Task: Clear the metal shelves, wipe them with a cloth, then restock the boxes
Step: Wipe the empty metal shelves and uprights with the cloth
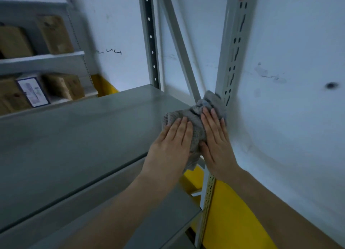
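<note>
Right now both hands lie flat on one grey cloth [194,121], bunched at the right end of the cleared metal shelf [78,136], just where it meets the perforated upright [233,48] beside the white wall [298,80]. The left hand [171,140] has its fingers stretched out together and pressed down on the near left part of the cloth; the right hand [216,136] lies the same way on the right part, its fingertips close to the upright. Neither hand is clamped round anything: the palms bear down, which I judge is meant to spread pressure over the cloth and work it into the corner, where dust would likely gather. The cloth is rumpled, with a fold riding up against the upright and a corner hanging off the shelf's front edge. This shelf carries nothing else, so clearing looks done here and wiping is the step in hand; restocking is not yet begun. A second bare shelf [149,211] shows below. On a separate rack at the far left, roughly five cardboard boxes [54,34] stand on two levels, blurred, one with a white label.
</note>
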A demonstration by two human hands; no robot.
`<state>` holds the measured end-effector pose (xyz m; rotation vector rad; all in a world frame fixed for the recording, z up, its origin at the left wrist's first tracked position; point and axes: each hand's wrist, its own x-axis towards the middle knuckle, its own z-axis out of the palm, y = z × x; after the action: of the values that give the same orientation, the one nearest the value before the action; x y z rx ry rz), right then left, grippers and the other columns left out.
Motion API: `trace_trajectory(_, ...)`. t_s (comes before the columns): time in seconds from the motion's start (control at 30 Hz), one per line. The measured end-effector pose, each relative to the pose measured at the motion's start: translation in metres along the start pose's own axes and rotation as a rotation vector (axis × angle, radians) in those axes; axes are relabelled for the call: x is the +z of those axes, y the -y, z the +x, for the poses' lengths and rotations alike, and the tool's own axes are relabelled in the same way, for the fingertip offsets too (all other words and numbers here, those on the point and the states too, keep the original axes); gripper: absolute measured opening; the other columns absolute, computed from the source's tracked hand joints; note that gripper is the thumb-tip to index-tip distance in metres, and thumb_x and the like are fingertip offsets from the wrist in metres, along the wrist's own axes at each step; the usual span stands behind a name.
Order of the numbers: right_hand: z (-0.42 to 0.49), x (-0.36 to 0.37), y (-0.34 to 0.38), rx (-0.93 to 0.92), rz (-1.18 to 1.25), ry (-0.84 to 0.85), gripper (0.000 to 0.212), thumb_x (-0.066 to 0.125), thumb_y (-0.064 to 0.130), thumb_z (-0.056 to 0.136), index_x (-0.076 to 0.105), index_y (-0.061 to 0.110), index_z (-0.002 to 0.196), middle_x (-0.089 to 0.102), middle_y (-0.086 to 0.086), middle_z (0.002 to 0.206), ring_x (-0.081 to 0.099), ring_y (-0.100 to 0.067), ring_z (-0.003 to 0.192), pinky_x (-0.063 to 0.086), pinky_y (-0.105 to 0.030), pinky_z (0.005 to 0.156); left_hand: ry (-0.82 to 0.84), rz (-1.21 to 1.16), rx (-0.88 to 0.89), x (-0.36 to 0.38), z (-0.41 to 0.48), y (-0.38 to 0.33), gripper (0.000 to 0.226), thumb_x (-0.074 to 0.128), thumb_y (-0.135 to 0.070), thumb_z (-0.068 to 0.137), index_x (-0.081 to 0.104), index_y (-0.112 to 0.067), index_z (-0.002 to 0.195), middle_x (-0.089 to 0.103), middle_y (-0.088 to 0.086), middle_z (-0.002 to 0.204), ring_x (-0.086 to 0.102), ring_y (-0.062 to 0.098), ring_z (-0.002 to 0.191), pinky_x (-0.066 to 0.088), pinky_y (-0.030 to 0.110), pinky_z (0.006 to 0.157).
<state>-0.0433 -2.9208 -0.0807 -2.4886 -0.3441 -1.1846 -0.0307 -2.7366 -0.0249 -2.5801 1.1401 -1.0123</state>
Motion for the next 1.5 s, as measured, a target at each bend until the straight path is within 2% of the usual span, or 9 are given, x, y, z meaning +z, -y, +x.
trace_trajectory(0.1,-0.009,0.005,0.039,-0.014,-0.029,0.028,0.061,0.032,0.024,0.105,0.017,0.0,0.159,0.011,-0.011,0.17,0.009,-0.031,0.157,0.013,-0.059,0.125,0.01,-0.034,-0.016,-0.016,-0.034,0.017,0.061,0.032,-0.024,0.09,0.055,0.002,0.14,0.054,0.019,0.145,0.055,0.029,0.133,0.046,0.042,0.11)
trace_trajectory(0.23,-0.017,0.023,0.121,-0.101,-0.088,0.054,0.061,0.033,0.027,0.107,0.018,0.001,0.159,0.009,-0.01,0.17,0.008,-0.028,0.157,0.012,-0.054,0.126,-0.037,-0.016,0.002,-0.047,-0.112,0.063,0.059,0.056,-0.021,0.084,0.055,0.002,0.139,0.055,0.019,0.143,0.057,0.029,0.131,0.047,0.044,0.108)
trace_trajectory(0.43,-0.041,0.066,0.314,-0.246,-0.053,0.058,0.059,0.037,0.029,0.107,0.024,0.002,0.158,0.018,-0.011,0.168,0.013,-0.029,0.156,0.015,-0.054,0.125,0.092,0.079,-0.121,-0.117,-0.291,0.154,0.094,0.082,-0.029,0.069,0.042,-0.001,0.15,0.039,0.013,0.158,0.041,0.026,0.145,0.027,0.053,0.117)
trace_trajectory(0.6,-0.052,0.113,0.494,-0.438,0.045,0.032,0.058,0.042,0.028,0.105,0.03,0.007,0.158,0.023,-0.006,0.167,0.017,-0.028,0.156,0.016,-0.053,0.125,0.163,0.202,-0.266,-0.179,-0.46,0.238,0.091,0.076,-0.037,0.082,0.032,-0.006,0.156,0.027,0.008,0.165,0.027,0.022,0.151,0.024,0.062,0.118)
trace_trajectory(0.77,-0.063,0.149,0.663,-0.608,0.083,0.087,0.072,0.059,0.026,0.099,0.025,0.009,0.16,0.018,-0.006,0.169,0.014,-0.027,0.156,0.014,-0.05,0.125,0.203,0.254,-0.424,-0.243,-0.611,0.309,0.08,0.061,-0.039,0.092,0.026,-0.01,0.158,0.024,0.006,0.166,0.023,0.02,0.153,0.024,0.064,0.117)
trace_trajectory(0.87,-0.063,0.166,0.745,-0.682,0.104,0.114,0.064,0.046,0.023,0.101,0.025,0.008,0.16,0.018,-0.008,0.169,0.014,-0.028,0.156,0.011,-0.049,0.126,0.216,0.262,-0.53,-0.271,-0.679,0.34,0.073,0.051,-0.038,0.094,0.027,-0.011,0.158,0.026,0.005,0.165,0.023,0.02,0.153,0.024,0.064,0.117)
trace_trajectory(1.07,-0.078,0.203,0.89,-0.72,0.25,0.164,0.06,0.03,0.02,0.101,0.026,0.005,0.159,0.02,-0.011,0.168,0.016,-0.029,0.155,0.014,-0.049,0.124,0.254,0.349,-0.738,-0.317,-0.789,0.386,0.081,0.062,-0.032,0.093,0.021,-0.012,0.16,0.017,0.0,0.168,0.014,0.014,0.155,0.021,0.059,0.12)
trace_trajectory(1.37,-0.097,0.247,1.082,-0.744,0.468,0.217,0.064,0.025,0.023,0.098,0.021,0.002,0.159,0.02,-0.016,0.167,0.016,-0.032,0.155,0.017,-0.049,0.126,0.365,0.419,-0.975,-0.372,-0.935,0.472,0.086,0.064,-0.037,0.094,0.014,-0.02,0.162,0.007,-0.005,0.169,0.002,0.009,0.155,0.01,0.054,0.125)
trace_trajectory(1.5,-0.099,0.258,1.149,-0.812,0.452,0.222,0.072,0.043,0.024,0.096,0.018,0.001,0.159,0.017,-0.02,0.167,0.013,-0.035,0.155,0.004,-0.05,0.127,0.379,0.473,-1.057,-0.388,-0.985,0.5,0.08,0.054,-0.045,0.1,0.01,-0.021,0.162,0.004,-0.005,0.169,-0.001,0.008,0.155,0.005,0.051,0.126)
